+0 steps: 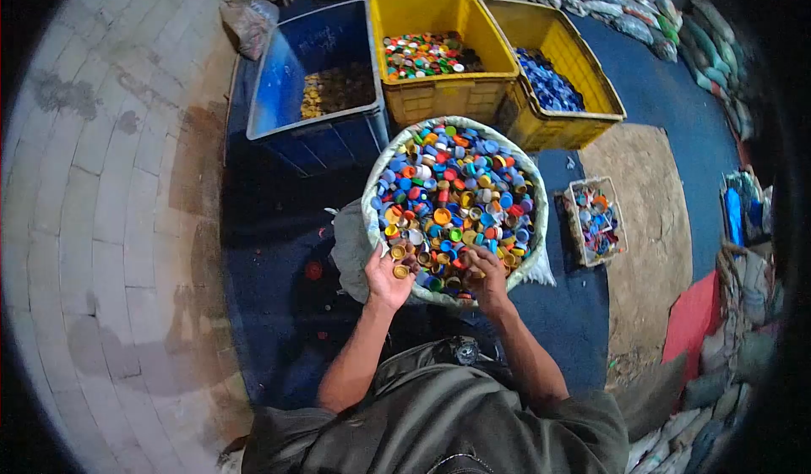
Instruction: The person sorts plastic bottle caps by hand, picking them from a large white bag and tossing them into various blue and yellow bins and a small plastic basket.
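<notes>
A round tub (541, 220) lined with pale sacking stands in front of me, heaped with plastic bottle caps (456, 195) in many colours. At its near left rim my left hand (390, 280) is turned palm up, its fingers curled around a few golden-yellow bottle caps (400, 270). My right hand (488, 281) is over the near right part of the heap, back up. Its fingers are bent and drawn together close to the caps; whatever they hold, if anything, is hidden.
Behind the tub stand a blue bin (317, 128) with yellowish caps, a yellow bin (448, 89) with mixed caps and another yellow bin (562, 128) with blue caps. To the right, a small crate (623, 229) holds mixed pieces. Filled sacks (629, 5) line the back right.
</notes>
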